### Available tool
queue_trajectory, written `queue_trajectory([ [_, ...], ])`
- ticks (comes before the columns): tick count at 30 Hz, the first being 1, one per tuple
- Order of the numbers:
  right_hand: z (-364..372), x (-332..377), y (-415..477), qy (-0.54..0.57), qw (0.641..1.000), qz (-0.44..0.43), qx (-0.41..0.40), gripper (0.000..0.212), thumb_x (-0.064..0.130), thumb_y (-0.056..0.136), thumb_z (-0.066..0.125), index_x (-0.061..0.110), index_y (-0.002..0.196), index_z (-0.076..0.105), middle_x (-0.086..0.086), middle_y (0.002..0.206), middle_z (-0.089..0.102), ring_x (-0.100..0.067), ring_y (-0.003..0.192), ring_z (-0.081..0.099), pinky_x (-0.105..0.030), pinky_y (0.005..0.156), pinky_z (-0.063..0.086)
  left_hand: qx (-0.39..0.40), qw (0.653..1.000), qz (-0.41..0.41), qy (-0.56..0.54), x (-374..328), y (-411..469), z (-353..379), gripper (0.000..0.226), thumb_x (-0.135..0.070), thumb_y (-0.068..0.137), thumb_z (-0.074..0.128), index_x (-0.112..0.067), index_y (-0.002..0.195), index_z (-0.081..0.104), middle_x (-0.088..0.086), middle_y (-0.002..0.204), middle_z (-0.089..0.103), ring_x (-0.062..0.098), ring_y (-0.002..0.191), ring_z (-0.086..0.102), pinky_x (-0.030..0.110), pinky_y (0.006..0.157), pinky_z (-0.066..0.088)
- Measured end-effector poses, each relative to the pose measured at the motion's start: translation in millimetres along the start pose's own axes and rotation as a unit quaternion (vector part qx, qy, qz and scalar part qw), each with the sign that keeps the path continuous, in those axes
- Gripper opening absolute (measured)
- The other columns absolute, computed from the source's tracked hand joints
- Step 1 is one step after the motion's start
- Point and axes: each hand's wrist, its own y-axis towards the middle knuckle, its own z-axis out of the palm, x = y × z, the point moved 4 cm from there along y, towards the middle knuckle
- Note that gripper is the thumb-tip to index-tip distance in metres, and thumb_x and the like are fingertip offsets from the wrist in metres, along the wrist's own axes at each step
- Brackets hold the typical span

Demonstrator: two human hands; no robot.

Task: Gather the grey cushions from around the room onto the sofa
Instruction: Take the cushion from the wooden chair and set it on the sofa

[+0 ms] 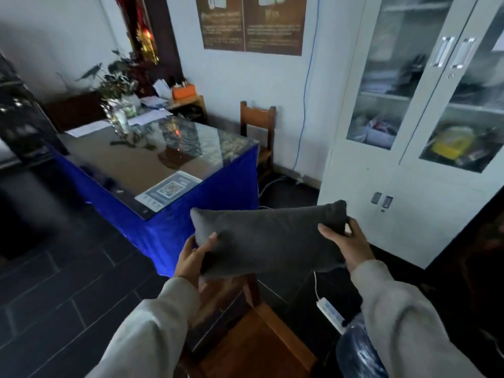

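A dark grey cushion is held up in the air in front of me, lying roughly level with its long side across the view. My left hand grips its left end, thumb on top. My right hand grips its right end, fingers wrapped around the edge. Both arms wear light grey sleeves. The cushion hangs above a wooden chair right below me. No sofa is in view.
A table with a blue cloth and glass top stands ahead left, with plants and papers on it. A second wooden chair is against the wall. A white glass-door cabinet is on the right. A power strip lies on the dark tiled floor.
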Motion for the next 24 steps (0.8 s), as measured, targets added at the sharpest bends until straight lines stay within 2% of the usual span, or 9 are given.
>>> queue_trajectory([
  [2, 36.3, 9.5, -8.3, -0.009, 0.999, -0.016, 0.026, 0.077, 0.050, 0.057, 0.098, 0.037, 0.125, 0.064, 0.004, 0.119, 0.074, -0.015, 0.097, 0.076, -0.031, 0.079, 0.063, -0.061, 0.996, 0.059, 0.017, -21.0, -8.4, -27.8, 0.101, -0.077, 0.032, 0.089, -0.032, 0.120, 0.066, 0.000, 0.112, 0.075, 0.021, 0.101, 0.072, 0.035, 0.081, 0.059],
  [4, 78.4, 22.5, -21.4, -0.043, 0.997, -0.029, 0.056, 0.099, 0.063, 0.051, 0.094, 0.036, 0.138, 0.056, 0.009, 0.124, 0.068, -0.018, 0.111, 0.068, -0.041, 0.097, 0.057, -0.102, 0.991, 0.084, -0.005, -40.5, -21.9, -66.6, 0.092, -0.072, 0.038, 0.088, -0.032, 0.118, 0.067, -0.003, 0.114, 0.074, 0.019, 0.105, 0.070, 0.037, 0.092, 0.056],
  [6, 122.8, 34.8, -37.6, -0.058, 0.994, -0.047, 0.081, 0.107, 0.068, 0.050, 0.091, 0.036, 0.144, 0.051, 0.016, 0.119, 0.061, -0.011, 0.108, 0.062, -0.039, 0.098, 0.053, -0.138, 0.985, 0.103, -0.027, -54.1, -35.1, -111.5, 0.078, -0.066, 0.042, 0.088, -0.035, 0.111, 0.069, -0.004, 0.111, 0.075, 0.018, 0.104, 0.070, 0.038, 0.093, 0.055],
  [8, 161.9, 37.9, -54.6, -0.059, 0.991, -0.058, 0.102, 0.102, 0.065, 0.053, 0.091, 0.038, 0.143, 0.053, 0.014, 0.122, 0.061, -0.005, 0.103, 0.060, -0.035, 0.092, 0.051, -0.163, 0.978, 0.127, -0.032, -60.6, -43.1, -154.7, 0.076, -0.062, 0.044, 0.088, -0.030, 0.111, 0.071, -0.003, 0.107, 0.077, 0.019, 0.102, 0.072, 0.039, 0.094, 0.057],
  [12, 250.4, 37.6, -98.9, -0.072, 0.985, -0.080, 0.133, 0.073, 0.046, 0.071, 0.094, 0.038, 0.133, 0.055, 0.004, 0.134, 0.060, -0.019, 0.115, 0.058, -0.038, 0.097, 0.047, -0.207, 0.966, 0.145, -0.049, -69.4, -75.3, -254.9, 0.083, -0.058, 0.046, 0.090, -0.024, 0.119, 0.071, -0.004, 0.100, 0.080, 0.018, 0.098, 0.075, 0.035, 0.085, 0.059],
  [17, 375.0, 38.2, -175.9, -0.073, 0.973, -0.115, 0.185, 0.084, 0.054, 0.057, 0.092, 0.031, 0.132, 0.062, 0.003, 0.124, 0.070, -0.022, 0.110, 0.067, -0.046, 0.100, 0.054, -0.284, 0.940, 0.176, -0.062, -78.9, -129.1, -392.6, 0.079, -0.060, 0.049, 0.088, -0.026, 0.119, 0.071, -0.003, 0.107, 0.078, 0.018, 0.102, 0.073, 0.038, 0.094, 0.056],
  [19, 425.8, 37.5, -210.5, -0.075, 0.966, -0.125, 0.212, 0.084, 0.059, 0.050, 0.090, 0.033, 0.126, 0.064, 0.008, 0.116, 0.072, -0.016, 0.105, 0.070, -0.037, 0.091, 0.057, -0.314, 0.929, 0.186, -0.062, -81.3, -152.9, -449.9, 0.074, -0.059, 0.051, 0.087, -0.027, 0.116, 0.072, -0.005, 0.105, 0.079, 0.016, 0.099, 0.074, 0.034, 0.090, 0.057],
  [21, 475.6, 35.1, -246.9, -0.075, 0.958, -0.131, 0.243, 0.082, 0.056, 0.053, 0.092, 0.032, 0.126, 0.064, 0.008, 0.115, 0.073, -0.016, 0.106, 0.071, -0.031, 0.086, 0.056, -0.338, 0.918, 0.196, -0.064, -81.2, -179.1, -506.4, 0.067, -0.060, 0.051, 0.087, -0.029, 0.110, 0.073, -0.010, 0.099, 0.080, 0.010, 0.094, 0.074, 0.027, 0.083, 0.055],
  [24, 544.7, 25.6, -302.4, -0.072, 0.945, -0.139, 0.286, 0.075, 0.042, 0.067, 0.095, 0.029, 0.133, 0.063, 0.008, 0.114, 0.073, -0.011, 0.103, 0.070, -0.033, 0.093, 0.056, -0.378, 0.898, 0.214, -0.067, -79.2, -225.8, -583.1, 0.056, -0.056, 0.056, 0.087, -0.032, 0.105, 0.073, -0.014, 0.096, 0.079, 0.002, 0.088, 0.073, 0.023, 0.080, 0.054],
])
